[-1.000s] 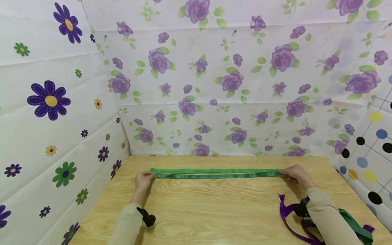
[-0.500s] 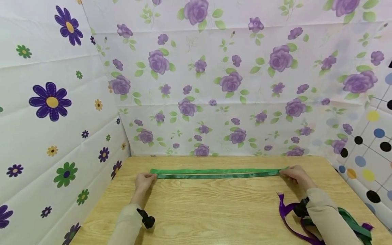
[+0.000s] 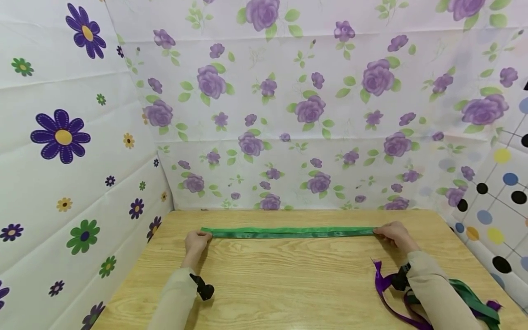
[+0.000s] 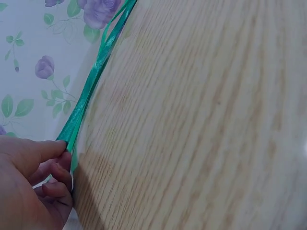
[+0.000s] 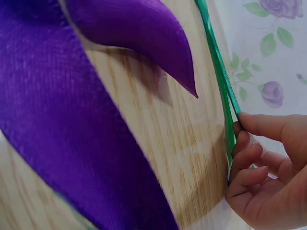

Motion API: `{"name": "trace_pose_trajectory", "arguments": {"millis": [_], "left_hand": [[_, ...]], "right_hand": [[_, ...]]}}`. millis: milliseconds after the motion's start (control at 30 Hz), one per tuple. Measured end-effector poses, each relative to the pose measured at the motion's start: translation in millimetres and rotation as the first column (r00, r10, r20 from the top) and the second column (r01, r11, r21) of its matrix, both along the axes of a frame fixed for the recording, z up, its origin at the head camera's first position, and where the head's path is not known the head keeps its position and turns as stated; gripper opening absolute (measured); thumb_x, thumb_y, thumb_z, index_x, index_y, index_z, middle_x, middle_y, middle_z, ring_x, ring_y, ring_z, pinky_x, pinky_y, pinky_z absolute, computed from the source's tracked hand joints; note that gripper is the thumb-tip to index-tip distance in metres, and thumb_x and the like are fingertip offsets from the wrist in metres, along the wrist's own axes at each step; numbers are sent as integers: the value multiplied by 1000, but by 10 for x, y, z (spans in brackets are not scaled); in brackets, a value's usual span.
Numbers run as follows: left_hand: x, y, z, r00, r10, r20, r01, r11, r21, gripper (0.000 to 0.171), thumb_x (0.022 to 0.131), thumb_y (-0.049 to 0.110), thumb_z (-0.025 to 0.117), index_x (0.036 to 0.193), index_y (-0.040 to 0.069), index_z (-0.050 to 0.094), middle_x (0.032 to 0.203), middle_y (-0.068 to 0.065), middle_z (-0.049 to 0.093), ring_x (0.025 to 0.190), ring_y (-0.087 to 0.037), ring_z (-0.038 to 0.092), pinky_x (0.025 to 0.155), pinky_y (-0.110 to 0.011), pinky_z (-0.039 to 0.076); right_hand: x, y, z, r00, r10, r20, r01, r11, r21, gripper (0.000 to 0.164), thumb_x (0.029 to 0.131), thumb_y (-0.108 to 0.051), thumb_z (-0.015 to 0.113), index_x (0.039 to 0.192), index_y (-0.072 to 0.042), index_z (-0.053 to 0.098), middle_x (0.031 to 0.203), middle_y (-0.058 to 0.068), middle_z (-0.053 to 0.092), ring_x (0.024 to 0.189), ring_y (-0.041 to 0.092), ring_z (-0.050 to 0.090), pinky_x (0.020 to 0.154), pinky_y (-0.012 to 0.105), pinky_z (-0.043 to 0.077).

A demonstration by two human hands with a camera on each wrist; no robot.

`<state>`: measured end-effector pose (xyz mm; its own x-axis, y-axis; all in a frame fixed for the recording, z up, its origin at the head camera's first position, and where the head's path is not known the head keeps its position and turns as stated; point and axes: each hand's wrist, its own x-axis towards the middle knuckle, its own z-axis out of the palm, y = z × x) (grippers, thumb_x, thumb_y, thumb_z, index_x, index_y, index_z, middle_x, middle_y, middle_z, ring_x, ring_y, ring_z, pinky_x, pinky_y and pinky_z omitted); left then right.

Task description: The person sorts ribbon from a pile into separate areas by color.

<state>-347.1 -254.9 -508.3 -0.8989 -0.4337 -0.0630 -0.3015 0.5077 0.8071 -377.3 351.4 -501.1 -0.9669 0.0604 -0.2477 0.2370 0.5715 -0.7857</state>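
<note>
your left hand (image 3: 195, 242) and right hand (image 3: 396, 234) pinch opposite ends of long shiny green ribbon strands (image 3: 288, 235), already straight and nearly aligned across the wood-grain table (image 3: 288, 284); purple satin ribbon (image 3: 382, 283) and dark-green satin ribbon (image 3: 469, 296) lie bunched, not straightened.

purple ribbon (image 5: 81, 120) cropped, sleeves (image 3: 439, 291) cut off

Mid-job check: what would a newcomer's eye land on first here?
Probably the green ribbon, pinched by the left hand and right hand, stretched across the far part of the wooden table. Next, the purple ribbon beside the right sleeve; it looms large in the right wrist view.
</note>
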Motion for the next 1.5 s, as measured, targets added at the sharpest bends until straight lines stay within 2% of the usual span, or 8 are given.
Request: {"name": "trace_pose_trajectory", "arguments": {"millis": [167, 467, 633, 867, 1033, 1200, 1400, 1500], "left_hand": [[-1, 13, 10, 1000, 19, -3, -19, 1000, -17, 32, 94, 21, 63, 109, -7, 68, 117, -27, 62, 106, -43, 58, 82, -46, 50], [74, -9, 17, 999, 25, -22, -26, 999, -28, 32, 95, 23, 60, 107, -6, 67, 117, -27, 62, 106, -43, 58, 84, -47, 49], [120, -54, 13, 999, 22, -24, -23, 999, -36, 33, 97, 21, 53, 111, -8, 65, 117, -29, 61, 104, -43, 59, 82, -47, 50], [140, -85, 17, 997, 39, -59, -44, 996, -78, 36, 96, 17, 45, 112, -11, 63, 114, -30, 61, 98, -37, 59, 82, -44, 48], [195, -90, 48, 997, 4, -75, -12, 995, -102, 37, 95, 15, 43, 111, -11, 63, 108, -29, 63, 92, -36, 60, 78, -42, 49], [236, -77, 95, 997, -42, -70, 31, 988, -151, 37, 96, 16, 41, 110, -10, 64, 102, -26, 66, 82, -30, 60, 69, -37, 49], [314, -32, 172, 994, -91, -58, 80, 981, -178, 35, 98, 16, 43, 115, -8, 61, 108, -27, 65, 91, -34, 63, 74, -41, 50], [360, -2, 207, 990, -127, -58, 114, 974, -195, 34, 98, 16, 44, 116, -8, 60, 111, -27, 64, 97, -37, 63, 78, -45, 51]], "right_hand": [[-19, 8, -9, 1000, -8, 1, 8, 1000, 22, 32, 90, -24, 66, 61, -11, 63, 49, -6, 43, 46, 11, 40, 51, 28, 38], [16, 73, 21, 1000, -29, 12, 28, 999, 19, 30, 88, -28, 67, 62, -11, 64, 49, -5, 46, 47, 10, 39, 50, 28, 37], [50, 108, 63, 1000, -16, 23, 15, 1000, 16, 33, 90, -28, 64, 60, -15, 59, 49, -7, 42, 44, 8, 32, 48, 26, 34], [108, 83, 132, 1000, 17, 12, -17, 1000, 14, 34, 94, -26, 53, 65, -12, 62, 49, -7, 45, 43, 6, 33, 46, 24, 34], [153, 75, 150, 1000, 13, 8, -13, 1000, 7, 31, 94, -22, 51, 69, -8, 64, 51, -7, 49, 43, 6, 36, 45, 23, 35], [218, 56, 167, 1000, 26, -15, -26, 999, 43, 26, 91, -17, 51, 69, -7, 61, 52, -5, 52, 44, 6, 41, 46, 24, 37], [260, 15, 214, 995, 88, -47, -84, 993, 87, 29, 88, -12, 46, 59, -16, 47, 51, -5, 48, 43, 6, 36, 45, 23, 34], [293, -4, 252, 991, 127, -51, -119, 984, 133, 30, 90, -12, 44, 61, -13, 46, 52, -5, 46, 43, 5, 32, 46, 22, 33]]}}
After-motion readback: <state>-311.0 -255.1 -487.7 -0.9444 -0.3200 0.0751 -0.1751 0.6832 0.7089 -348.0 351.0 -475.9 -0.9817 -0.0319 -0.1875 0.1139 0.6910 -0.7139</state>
